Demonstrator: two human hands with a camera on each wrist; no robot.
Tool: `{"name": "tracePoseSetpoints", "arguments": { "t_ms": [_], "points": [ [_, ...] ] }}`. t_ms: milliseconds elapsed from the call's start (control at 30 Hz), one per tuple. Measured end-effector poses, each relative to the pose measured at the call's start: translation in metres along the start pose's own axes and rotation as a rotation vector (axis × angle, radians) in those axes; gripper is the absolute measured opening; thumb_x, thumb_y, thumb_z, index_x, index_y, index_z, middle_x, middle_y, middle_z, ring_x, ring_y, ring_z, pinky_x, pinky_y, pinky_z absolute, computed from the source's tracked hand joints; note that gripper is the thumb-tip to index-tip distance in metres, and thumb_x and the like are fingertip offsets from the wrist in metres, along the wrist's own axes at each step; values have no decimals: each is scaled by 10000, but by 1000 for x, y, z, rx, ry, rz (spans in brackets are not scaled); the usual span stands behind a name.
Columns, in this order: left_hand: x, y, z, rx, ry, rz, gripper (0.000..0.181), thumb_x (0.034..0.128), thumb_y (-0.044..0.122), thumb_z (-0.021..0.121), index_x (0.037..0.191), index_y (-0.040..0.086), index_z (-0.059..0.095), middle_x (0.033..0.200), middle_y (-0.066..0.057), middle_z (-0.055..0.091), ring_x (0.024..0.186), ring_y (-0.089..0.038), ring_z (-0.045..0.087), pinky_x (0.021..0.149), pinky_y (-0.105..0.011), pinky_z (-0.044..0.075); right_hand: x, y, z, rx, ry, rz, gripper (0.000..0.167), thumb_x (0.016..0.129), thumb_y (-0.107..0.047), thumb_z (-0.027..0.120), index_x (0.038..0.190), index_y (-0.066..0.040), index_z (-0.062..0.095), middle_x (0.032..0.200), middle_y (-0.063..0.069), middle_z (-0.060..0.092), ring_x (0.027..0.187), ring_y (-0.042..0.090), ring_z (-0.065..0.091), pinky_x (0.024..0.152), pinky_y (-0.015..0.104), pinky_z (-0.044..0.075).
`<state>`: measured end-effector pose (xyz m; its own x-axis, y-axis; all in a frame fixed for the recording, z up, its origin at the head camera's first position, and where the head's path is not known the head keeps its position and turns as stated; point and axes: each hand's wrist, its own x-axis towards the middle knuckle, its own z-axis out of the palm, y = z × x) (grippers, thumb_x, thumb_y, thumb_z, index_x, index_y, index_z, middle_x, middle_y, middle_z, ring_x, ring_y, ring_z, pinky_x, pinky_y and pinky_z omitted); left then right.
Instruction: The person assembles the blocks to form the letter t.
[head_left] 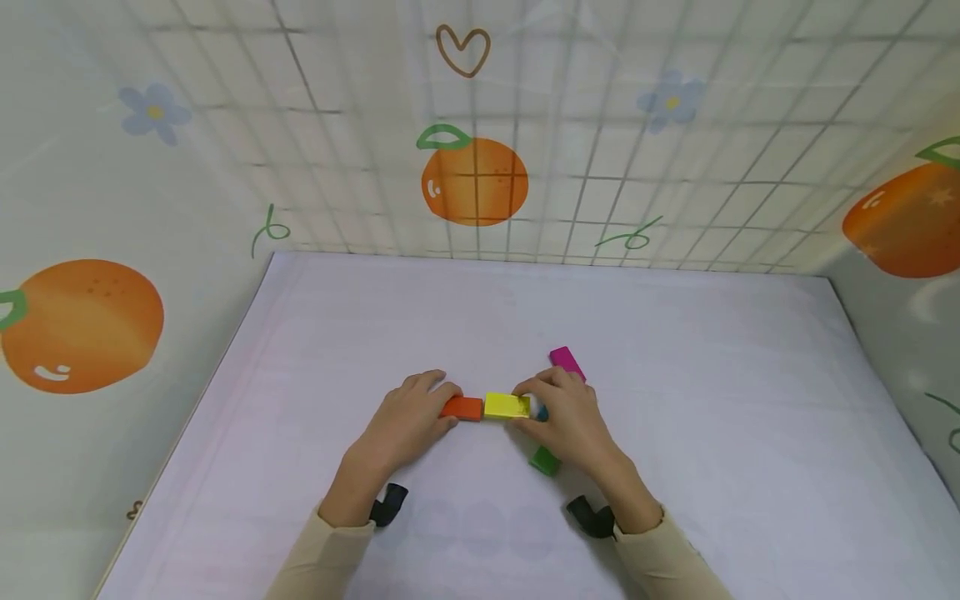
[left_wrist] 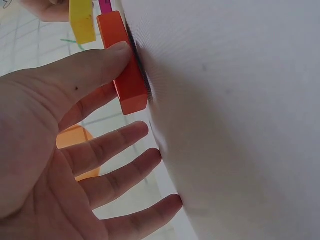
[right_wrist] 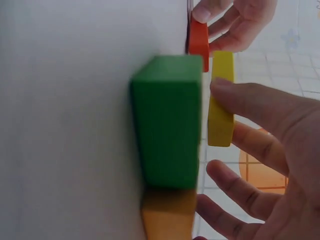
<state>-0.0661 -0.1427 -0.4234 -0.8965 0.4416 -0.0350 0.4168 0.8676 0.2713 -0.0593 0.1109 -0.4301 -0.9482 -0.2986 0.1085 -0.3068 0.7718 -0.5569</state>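
My left hand (head_left: 408, 417) pinches a red-orange block (head_left: 462, 408) between thumb and index finger, low against the white tabletop. The other fingers of that hand are spread in the left wrist view. With thumb and index finger, my right hand (head_left: 570, 417) pinches a yellow block (head_left: 506, 406), which appears slightly raised off the surface in the right wrist view (right_wrist: 221, 117). The two blocks lie nearly in line, with a narrow gap between their ends. A green block (right_wrist: 167, 130) stands beside an orange block (right_wrist: 170, 215) near the right hand.
Beyond the right hand lies a magenta block (head_left: 566, 362). A blue piece (head_left: 542, 413) is mostly hidden under the right hand. The white tabletop (head_left: 337, 317) meets patterned curtains (head_left: 360, 150) at the back and sides. Black wrist straps (head_left: 592, 518) show near both cuffs.
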Motion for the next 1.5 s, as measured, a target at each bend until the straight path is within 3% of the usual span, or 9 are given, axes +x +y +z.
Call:
{"name": "tracePoseSetpoints", "arguments": {
  "t_ms": [800, 1500],
  "points": [
    [0, 1, 3, 14, 19, -19, 355, 901, 270, 768, 1233, 204, 658, 1393, -128, 543, 1264, -347, 504, 930, -544, 481, 2, -2, 13, -121, -21, 4, 345, 770, -307, 877, 1084, -261, 743, 1116, 32, 583, 1092, 279, 470, 928, 558, 324],
    [-1, 5, 1, 4, 0, -41, 359, 912, 265, 757, 1250, 196, 655, 1400, -137, 536, 1273, -357, 489, 948, -562, 466, 2, -6, 13, -127, -19, 5, 353, 775, -300, 878, 1091, -252, 729, 1123, 50, 580, 1098, 302, 468, 921, 566, 325]
  ]
}}
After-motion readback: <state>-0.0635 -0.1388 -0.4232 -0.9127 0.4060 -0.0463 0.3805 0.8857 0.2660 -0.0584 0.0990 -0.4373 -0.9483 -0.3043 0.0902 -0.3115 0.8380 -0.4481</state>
